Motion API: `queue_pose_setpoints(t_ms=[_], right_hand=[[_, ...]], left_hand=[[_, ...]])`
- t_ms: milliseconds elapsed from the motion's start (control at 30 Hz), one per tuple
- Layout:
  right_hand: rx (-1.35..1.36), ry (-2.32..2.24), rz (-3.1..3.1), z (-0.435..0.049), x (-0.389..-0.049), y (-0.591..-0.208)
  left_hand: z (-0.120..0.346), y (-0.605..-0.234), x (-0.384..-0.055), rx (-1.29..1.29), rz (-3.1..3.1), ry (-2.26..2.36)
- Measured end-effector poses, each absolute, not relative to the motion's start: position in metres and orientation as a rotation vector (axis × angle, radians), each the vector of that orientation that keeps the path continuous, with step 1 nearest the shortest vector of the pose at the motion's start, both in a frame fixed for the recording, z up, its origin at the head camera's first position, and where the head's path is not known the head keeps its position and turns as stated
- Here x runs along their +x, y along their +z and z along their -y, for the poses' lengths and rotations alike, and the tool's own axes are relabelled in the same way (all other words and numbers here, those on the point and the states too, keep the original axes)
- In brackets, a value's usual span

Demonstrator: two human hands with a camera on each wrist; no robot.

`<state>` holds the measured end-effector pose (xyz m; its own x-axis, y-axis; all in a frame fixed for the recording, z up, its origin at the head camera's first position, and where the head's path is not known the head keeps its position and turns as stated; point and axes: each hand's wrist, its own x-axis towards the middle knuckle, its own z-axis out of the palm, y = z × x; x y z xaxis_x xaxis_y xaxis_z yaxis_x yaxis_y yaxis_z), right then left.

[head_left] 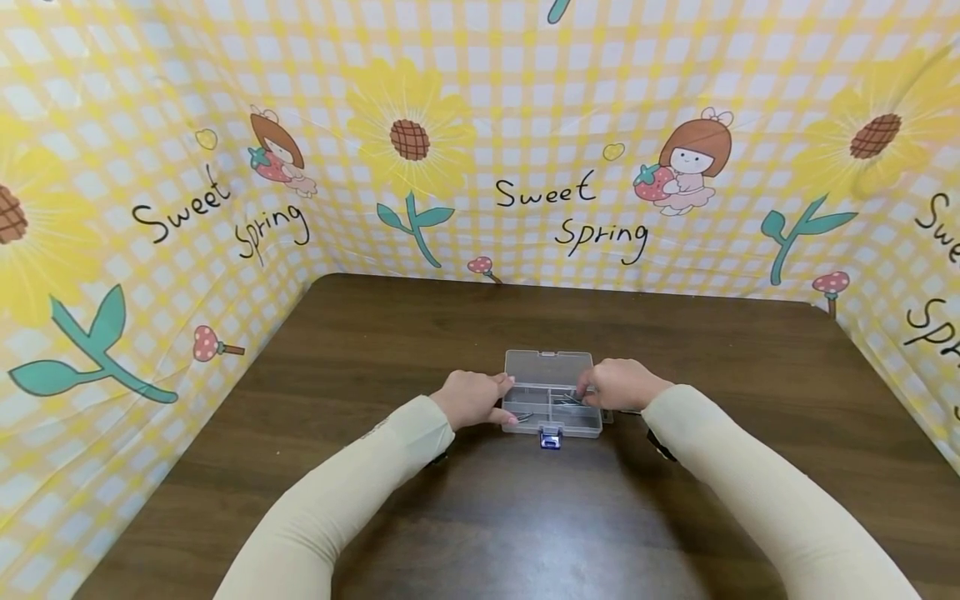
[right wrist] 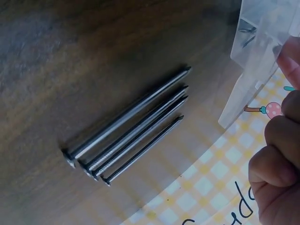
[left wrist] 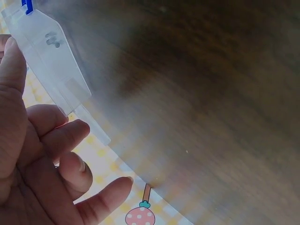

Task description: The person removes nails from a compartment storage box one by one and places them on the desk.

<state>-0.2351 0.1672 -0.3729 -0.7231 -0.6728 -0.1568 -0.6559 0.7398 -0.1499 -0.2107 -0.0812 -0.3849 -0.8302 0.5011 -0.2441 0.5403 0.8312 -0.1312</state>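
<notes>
A clear plastic compartment box (head_left: 576, 432) sits on the table with its lid (head_left: 547, 369) raised at the back and a blue latch (head_left: 551, 439) at the front. My left hand (head_left: 471, 397) grips the box's left end, thumb at the front corner and fingers toward the back. Fingers of my right hand (head_left: 622, 385) reach into the back right compartment, touching or close to nails (head_left: 567, 400) there; whether they pinch one is hidden. More small metal pieces (head_left: 524, 417) lie in the front left compartment. Several long steel nails (right wrist: 131, 112) lie side by side under my right wrist.
The dark wooden table (head_left: 420, 333) extends around the box on all sides. A yellow checked cloth (head_left: 487, 108) with printed flowers hangs behind the table and along both sides.
</notes>
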Motion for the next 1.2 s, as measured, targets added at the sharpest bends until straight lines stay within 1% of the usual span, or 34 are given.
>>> queue_pose_setpoints(t_ms=[200, 367, 500, 933, 1200], right_hand=[[-1.089, -0.122, -2.715, -0.167, -0.238, -0.375], [-1.174, -0.080, -2.687, -0.167, -0.244, -0.379], [-1.151, -0.045, -2.678, -0.162, -0.242, -0.376], [-1.245, 0.075, -2.707, -0.151, -0.241, -0.378], [-1.239, 0.094, -2.699, -0.147, -0.244, -0.379]], left_hand=[[0.081, -0.383, -0.209, 0.801, -2.806, -0.283], [0.082, -0.381, -0.208, 0.805, -2.807, -0.276], [0.081, -0.382, -0.209, 0.808, -2.812, -0.278], [0.081, -0.386, -0.213, 0.796, -2.800, -0.283], [0.081, -0.380, -0.207, 0.792, -2.813, -0.274]])
